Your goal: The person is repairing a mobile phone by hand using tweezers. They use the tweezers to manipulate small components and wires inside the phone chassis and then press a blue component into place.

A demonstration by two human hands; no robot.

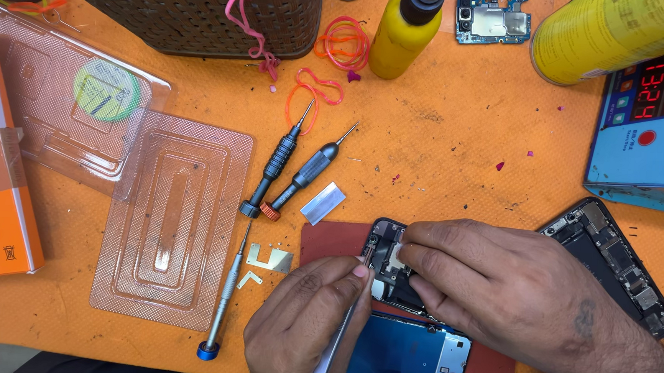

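An opened phone (385, 268) lies on a dark red mat (327, 241) at the bottom centre, its blue-backed screen panel (406, 356) folded toward me. My left hand (304, 327) grips a thin metal tool (342, 337) with the tip at the phone's upper inner parts. My right hand (495, 285) rests across the phone, fingertips pressing a small part near its top edge. The phone's lower body is hidden under my right hand.
Three screwdrivers (276, 164) (306, 173) (225, 295) lie left of the mat beside small metal shields (268, 258) and clear plastic trays (173, 215). A second opened phone (612, 261) lies at right. A yellow bottle (404, 33), a dark basket (197, 5), a blue digital-display unit (646, 136) stand behind.
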